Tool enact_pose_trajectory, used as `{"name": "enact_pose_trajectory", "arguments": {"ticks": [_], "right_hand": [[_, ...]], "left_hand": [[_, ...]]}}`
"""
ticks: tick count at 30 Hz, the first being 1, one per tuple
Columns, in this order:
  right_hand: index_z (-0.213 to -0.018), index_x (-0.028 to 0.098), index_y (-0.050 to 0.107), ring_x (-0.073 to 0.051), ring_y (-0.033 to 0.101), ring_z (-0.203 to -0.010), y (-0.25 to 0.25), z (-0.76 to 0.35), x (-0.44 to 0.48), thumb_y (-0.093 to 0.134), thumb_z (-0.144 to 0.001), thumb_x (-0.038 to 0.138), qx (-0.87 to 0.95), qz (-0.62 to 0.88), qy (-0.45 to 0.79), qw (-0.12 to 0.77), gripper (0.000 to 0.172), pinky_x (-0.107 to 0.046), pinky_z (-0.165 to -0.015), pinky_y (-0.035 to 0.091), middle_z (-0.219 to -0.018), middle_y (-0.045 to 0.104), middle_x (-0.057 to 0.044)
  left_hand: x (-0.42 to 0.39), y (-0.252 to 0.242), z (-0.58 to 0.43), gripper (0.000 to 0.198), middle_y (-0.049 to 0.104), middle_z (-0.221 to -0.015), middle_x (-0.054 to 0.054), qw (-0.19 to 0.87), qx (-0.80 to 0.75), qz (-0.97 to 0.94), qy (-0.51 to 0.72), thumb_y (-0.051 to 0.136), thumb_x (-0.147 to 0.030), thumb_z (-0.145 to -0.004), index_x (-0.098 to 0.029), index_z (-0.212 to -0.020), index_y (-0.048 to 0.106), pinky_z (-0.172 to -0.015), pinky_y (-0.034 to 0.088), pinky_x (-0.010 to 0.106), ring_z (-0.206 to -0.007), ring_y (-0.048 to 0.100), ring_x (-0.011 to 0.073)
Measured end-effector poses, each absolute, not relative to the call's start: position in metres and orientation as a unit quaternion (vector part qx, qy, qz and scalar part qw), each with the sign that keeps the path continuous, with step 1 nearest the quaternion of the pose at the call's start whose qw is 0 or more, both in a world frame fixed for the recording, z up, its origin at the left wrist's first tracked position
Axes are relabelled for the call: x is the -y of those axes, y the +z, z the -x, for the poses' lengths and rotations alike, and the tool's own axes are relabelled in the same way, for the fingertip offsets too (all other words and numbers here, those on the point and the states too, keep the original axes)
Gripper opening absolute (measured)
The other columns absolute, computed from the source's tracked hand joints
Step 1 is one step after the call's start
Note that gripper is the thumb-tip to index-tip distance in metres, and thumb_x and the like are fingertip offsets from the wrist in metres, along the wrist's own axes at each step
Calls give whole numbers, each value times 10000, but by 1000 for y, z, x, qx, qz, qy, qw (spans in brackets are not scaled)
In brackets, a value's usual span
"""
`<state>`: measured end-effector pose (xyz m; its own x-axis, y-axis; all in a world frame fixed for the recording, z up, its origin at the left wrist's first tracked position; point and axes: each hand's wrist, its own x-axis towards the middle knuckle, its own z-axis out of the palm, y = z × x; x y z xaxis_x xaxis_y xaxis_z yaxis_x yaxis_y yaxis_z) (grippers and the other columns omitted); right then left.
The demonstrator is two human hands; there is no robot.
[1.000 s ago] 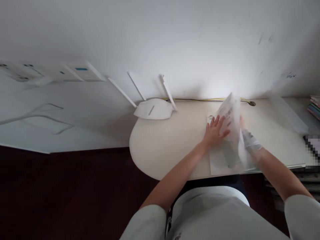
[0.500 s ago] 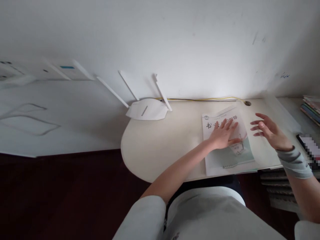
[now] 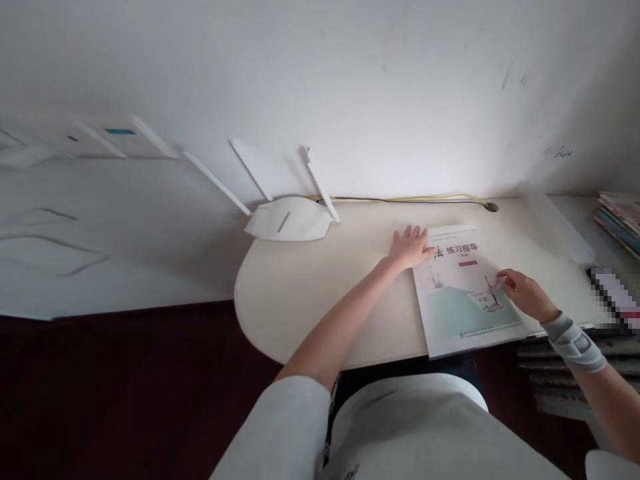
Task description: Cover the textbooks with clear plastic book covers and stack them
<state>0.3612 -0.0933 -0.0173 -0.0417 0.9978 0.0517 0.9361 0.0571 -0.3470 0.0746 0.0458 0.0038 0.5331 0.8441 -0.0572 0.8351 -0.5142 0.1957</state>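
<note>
A thin workbook (image 3: 463, 293) with a pale cover, red lettering and a teal hill picture lies closed and flat on the white desk (image 3: 310, 300), near its front edge. My left hand (image 3: 411, 245) rests flat with fingers spread at the book's upper left corner. My right hand (image 3: 523, 293), with a grey brace on the wrist, touches the book's right edge with curled fingers; whether it grips the edge is unclear.
A white router (image 3: 287, 217) with three antennas sits at the desk's back left. Yellow and black cables (image 3: 400, 198) run along the wall to a cable hole (image 3: 491, 207). Stacked books (image 3: 620, 220) and a blurred device (image 3: 615, 293) lie at the right.
The book's cover, upright a second ago, has come down and the book now lies closed. My left hand slid to its top left corner; my right hand came down onto its right edge.
</note>
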Motion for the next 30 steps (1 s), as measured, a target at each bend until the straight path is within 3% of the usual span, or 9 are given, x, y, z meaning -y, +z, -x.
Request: {"name": "enact_pose_trajectory", "arguments": {"ticks": [3, 7, 12, 16, 21, 25, 30], "right_hand": [[-994, 197, 573, -224, 617, -778, -19, -345, 86, 331, -851, 194, 719, 690, 22, 79, 281, -354, -681, 464, -929, 620, -108], [-1030, 172, 585, -217, 612, -762, -17, -317, 55, 332, -893, 215, 732, 680, -37, 14, 291, -323, -673, 453, -914, 602, -125], [-1223, 159, 510, -210, 572, -946, -12, -271, 3, 332, -902, 172, 818, 573, -34, 25, 367, -292, -799, 435, -1027, 599, -121], [-1313, 126, 420, -233, 555, -987, -7, -259, -21, 438, -884, 291, 783, 615, -39, 77, 459, -309, -790, 436, -1108, 582, -136], [-1011, 132, 620, -188, 587, -803, -5, -311, -15, 450, -862, 455, 685, 715, 31, 138, 394, -276, -692, 424, -901, 644, -107], [-675, 157, 634, -143, 527, -571, -8, -342, 1, 428, -829, 514, 663, 722, 143, 137, 440, -254, -550, 369, -597, 600, -32], [-693, 151, 642, -127, 528, -582, -16, -331, 2, 488, -767, 343, 670, 708, 143, 171, 257, -234, -566, 370, -621, 623, -17]], "left_hand": [[-41, 2, -53, 553, 366, -1430, 140, 80, -490, -868, 27, 341, -502, -897, -173, -1340, 377, -1011, 282, 449, -1303, 316, 294], [-4, 11, -17, 487, 555, -1198, 189, 43, -523, -851, 28, 399, -483, -882, -124, -1192, 507, -935, 324, 444, -1122, 491, 323], [28, 24, 42, 429, 664, -888, 133, 75, -598, -797, -41, 413, -540, -850, -165, -930, 606, -741, 412, 368, -820, 616, 281], [8, 22, 73, 377, 682, -881, 85, 147, -648, -746, 46, 433, -518, -824, -196, -902, 613, -672, 412, 300, -821, 621, 245], [-31, 5, 75, 336, 695, -889, 72, 194, -639, -735, 118, 451, -460, -810, -184, -830, 641, -685, 411, 275, -821, 624, 218], [-49, -4, 63, 308, 700, -839, 66, 213, -633, -731, 141, 503, -458, -779, -187, -777, 649, -665, 410, 282, -780, 628, 221], [-58, -9, 53, 154, 702, -864, 44, 216, -644, -711, 181, 565, -329, -743, -198, -768, 643, -687, 419, 267, -803, 626, 199]]}}
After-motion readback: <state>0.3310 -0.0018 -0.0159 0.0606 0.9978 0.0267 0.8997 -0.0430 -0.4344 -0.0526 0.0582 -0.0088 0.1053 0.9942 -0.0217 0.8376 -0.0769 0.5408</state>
